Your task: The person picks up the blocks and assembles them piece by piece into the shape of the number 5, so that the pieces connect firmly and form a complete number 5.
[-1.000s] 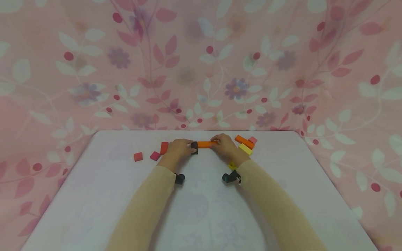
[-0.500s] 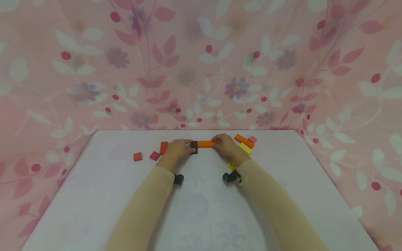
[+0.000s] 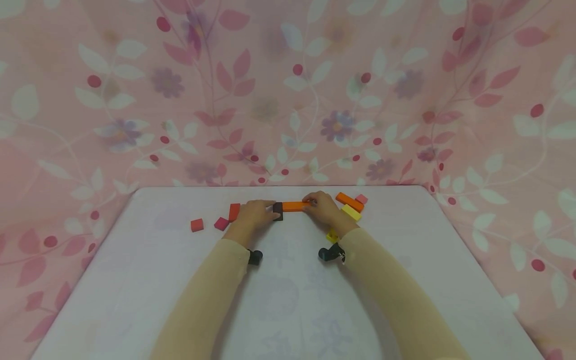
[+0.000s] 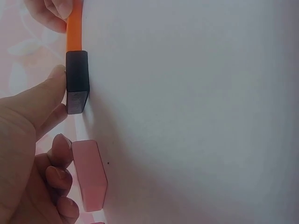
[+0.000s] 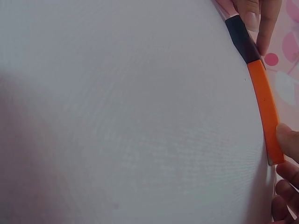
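Observation:
In the head view my left hand (image 3: 254, 215) holds a black block (image 3: 278, 211) between thumb and finger. An orange bar-shaped block (image 3: 293, 206) lies against its right side, and my right hand (image 3: 325, 209) pinches the other end of that bar. Seen from the right wrist, the orange block (image 5: 265, 109) and the black block (image 5: 243, 39) meet end to end in a row. Beside the curled lower fingers of the left hand, a red block (image 3: 234, 212) lies on the table; it looks pink in the left wrist view.
Left on the white table (image 3: 279, 300) are a red block (image 3: 197, 225) and a crimson block (image 3: 221, 223). Around the right hand lie another orange bar (image 3: 349, 202), a pink block (image 3: 362, 199), a yellow block (image 3: 351, 212) and a partly hidden yellow piece (image 3: 332, 236). A floral curtain (image 3: 288, 100) stands behind.

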The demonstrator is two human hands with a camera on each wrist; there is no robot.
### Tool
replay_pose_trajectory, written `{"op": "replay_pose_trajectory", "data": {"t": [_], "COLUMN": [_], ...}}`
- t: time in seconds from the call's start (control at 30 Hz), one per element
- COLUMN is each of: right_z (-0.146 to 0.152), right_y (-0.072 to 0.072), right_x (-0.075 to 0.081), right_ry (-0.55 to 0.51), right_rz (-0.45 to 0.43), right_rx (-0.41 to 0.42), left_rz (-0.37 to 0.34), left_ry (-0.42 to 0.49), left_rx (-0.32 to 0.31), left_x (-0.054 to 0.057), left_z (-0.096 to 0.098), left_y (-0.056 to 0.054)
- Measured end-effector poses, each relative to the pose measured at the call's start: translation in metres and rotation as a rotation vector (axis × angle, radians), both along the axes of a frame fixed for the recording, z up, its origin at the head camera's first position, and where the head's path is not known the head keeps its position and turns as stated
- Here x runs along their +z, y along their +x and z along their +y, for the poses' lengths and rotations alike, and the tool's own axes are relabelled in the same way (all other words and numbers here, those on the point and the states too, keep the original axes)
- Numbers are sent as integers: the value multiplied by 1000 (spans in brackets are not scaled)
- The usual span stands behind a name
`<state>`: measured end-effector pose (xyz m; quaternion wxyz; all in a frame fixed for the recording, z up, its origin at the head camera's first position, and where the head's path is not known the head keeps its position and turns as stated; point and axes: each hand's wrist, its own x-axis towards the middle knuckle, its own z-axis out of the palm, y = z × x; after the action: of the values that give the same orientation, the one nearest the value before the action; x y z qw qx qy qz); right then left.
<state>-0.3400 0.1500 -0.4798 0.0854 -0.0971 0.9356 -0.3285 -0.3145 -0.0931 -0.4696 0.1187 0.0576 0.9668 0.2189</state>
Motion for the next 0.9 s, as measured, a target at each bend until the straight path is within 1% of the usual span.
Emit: {"op": "replay_pose_trajectory", "data": {"t": [0.17,0.43,0.57,0.7,0.9], "right_z": [0,-2,-3,-4,-3], "right_y": [-1,1,1,0,-3], "right_x": [-1,3,5,4,3], "right_ry": [1,6,2,7,15], "right_rz": [1,-2,3,15,22], "right_rx": [-2,-5,-3,2,4], "left_rz": [1,-11,-18,-25,0], "left_ry": [-11,18,20,3,-28], "left_rx": [1,11,15,12,-13], "left_x": [1,4,4,2,1], "left_z": [1,0,0,0,1], "left_y": [0,3,1,-2,-5]}}
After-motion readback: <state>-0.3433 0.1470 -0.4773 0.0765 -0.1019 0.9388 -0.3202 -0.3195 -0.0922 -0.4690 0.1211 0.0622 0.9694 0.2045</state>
